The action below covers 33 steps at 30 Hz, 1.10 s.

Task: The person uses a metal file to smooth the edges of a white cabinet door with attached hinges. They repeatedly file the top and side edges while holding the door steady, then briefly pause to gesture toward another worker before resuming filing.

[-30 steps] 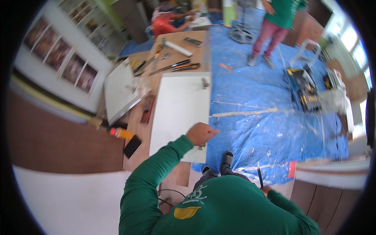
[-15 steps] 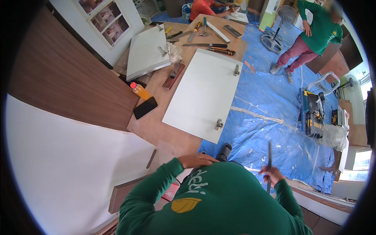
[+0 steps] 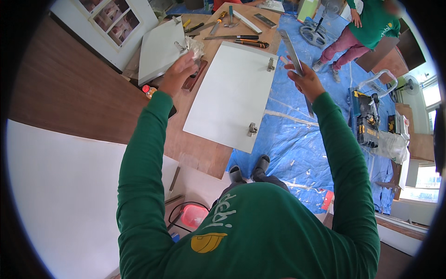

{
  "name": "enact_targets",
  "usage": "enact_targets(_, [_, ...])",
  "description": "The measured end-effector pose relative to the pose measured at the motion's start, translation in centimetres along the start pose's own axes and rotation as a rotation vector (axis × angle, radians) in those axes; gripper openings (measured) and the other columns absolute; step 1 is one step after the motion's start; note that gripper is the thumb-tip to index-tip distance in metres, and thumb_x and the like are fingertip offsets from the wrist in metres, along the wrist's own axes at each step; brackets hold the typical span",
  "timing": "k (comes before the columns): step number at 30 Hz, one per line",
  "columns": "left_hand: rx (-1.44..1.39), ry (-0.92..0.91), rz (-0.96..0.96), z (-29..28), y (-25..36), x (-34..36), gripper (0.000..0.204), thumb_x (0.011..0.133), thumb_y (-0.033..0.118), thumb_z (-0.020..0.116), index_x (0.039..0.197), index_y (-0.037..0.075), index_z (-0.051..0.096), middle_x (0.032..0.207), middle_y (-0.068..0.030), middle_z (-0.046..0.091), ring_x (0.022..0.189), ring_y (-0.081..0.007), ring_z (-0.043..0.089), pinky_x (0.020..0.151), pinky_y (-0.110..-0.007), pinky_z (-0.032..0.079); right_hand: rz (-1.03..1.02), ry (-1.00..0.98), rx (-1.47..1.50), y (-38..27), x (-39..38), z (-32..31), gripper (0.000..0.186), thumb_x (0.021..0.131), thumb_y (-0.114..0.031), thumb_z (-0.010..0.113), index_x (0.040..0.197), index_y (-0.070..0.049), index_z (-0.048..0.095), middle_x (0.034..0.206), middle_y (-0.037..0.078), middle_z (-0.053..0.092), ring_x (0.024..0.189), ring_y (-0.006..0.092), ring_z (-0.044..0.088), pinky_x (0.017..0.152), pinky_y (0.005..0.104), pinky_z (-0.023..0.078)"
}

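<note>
A long flat metal strip, like a steel ruler point(image 3: 291, 47), is in my right hand point(image 3: 305, 80). It slants above the blue sheeting, just past the right edge of a white cabinet door point(image 3: 227, 95). The door lies flat on the wooden worktable point(image 3: 204, 153), with two metal hinges point(image 3: 271, 64) along its right side. My left hand point(image 3: 178, 74) is raised over the table's left part with fingers spread and nothing in it. Partly behind that hand is a wooden hand plane point(image 3: 195, 76). A second white door point(image 3: 160, 49) with hinges lies beyond it.
A hammer point(image 3: 231, 16), handsaw point(image 3: 232, 37) and utility knives point(image 3: 253, 43) lie at the table's far end. An orange drink bottle point(image 3: 148, 90) stands by my left forearm. A co-worker point(image 3: 367, 28) stands at far right near a fan point(image 3: 316, 32). Toolboxes point(image 3: 368, 121) sit on the right.
Both my hands have risen from near my body to over the table area. The ruler came up with my right hand. My left hand left my belly and spread its fingers.
</note>
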<state>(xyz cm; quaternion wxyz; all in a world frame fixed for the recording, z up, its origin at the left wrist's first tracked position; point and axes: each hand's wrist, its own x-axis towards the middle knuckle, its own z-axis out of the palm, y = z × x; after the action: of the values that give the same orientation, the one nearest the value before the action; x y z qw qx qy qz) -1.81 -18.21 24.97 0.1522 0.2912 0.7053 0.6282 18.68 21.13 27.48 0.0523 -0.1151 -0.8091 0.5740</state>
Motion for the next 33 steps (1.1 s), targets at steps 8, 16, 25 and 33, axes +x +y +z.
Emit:
enact_targets(8, [0.579, 0.093, 0.151, -1.7, 3.0, -1.4, 0.075, 0.102, 0.035, 0.063, 0.161, 0.004, 0.03, 0.164, -0.0212, 0.035, 0.154, -0.0288, 0.031, 0.125, -0.04, 0.026, -0.071, 0.177, -0.037, 2.4, 1.5, 1.5, 0.06, 0.094, -0.031, 0.078, 0.145, -0.009, 0.056, 0.114, 0.008, 0.069, 0.056, 0.0094, 0.053, 0.048, 0.028, 0.044])
enact_targets(16, [0.913, -0.297, 0.427, -2.0, 14.8, 18.3, 0.064, 0.11, 0.042, 0.039, 0.164, 0.009, 0.028, 0.169, -0.0109, 0.03, 0.157, -0.0241, 0.026, 0.128, -0.036, 0.016, 0.433, 0.174, 0.145, 16.2, -3.5, 3.5, 0.049, 0.104, -0.047, 0.056, 0.114, 0.0, 0.065, 0.062, 0.005, 0.055, 0.042, 0.0162, 0.054, 0.039, 0.0321, 0.041])
enact_targets(25, [1.316, -0.296, 0.517, 1.4, 20.0, 24.9, 0.063, 0.11, 0.049, 0.03, 0.164, 0.015, 0.029, 0.17, -0.0092, 0.028, 0.156, -0.0261, 0.027, 0.129, -0.041, 0.013, 0.921, 0.276, 0.102, 39.7, -23.7, 6.3, 0.045, 0.104, -0.042, 0.053, 0.112, 0.001, 0.063, 0.062, 0.013, 0.054, 0.046, 0.0287, 0.063, 0.04, 0.0435, 0.049])
enact_targets(33, [1.3, -0.266, 0.441, 1.6, 22.0, 26.4, 0.063, 0.11, 0.051, 0.025, 0.165, 0.019, 0.027, 0.172, -0.0047, 0.024, 0.158, -0.0225, 0.023, 0.129, -0.046, 0.007, 1.317, 0.185, -0.03, 45.0, -42.7, 8.6, 0.055, 0.109, -0.041, 0.042, 0.119, 0.011, 0.06, 0.095, 0.027, 0.071, 0.055, 0.037, 0.071, 0.046, 0.0467, 0.059])
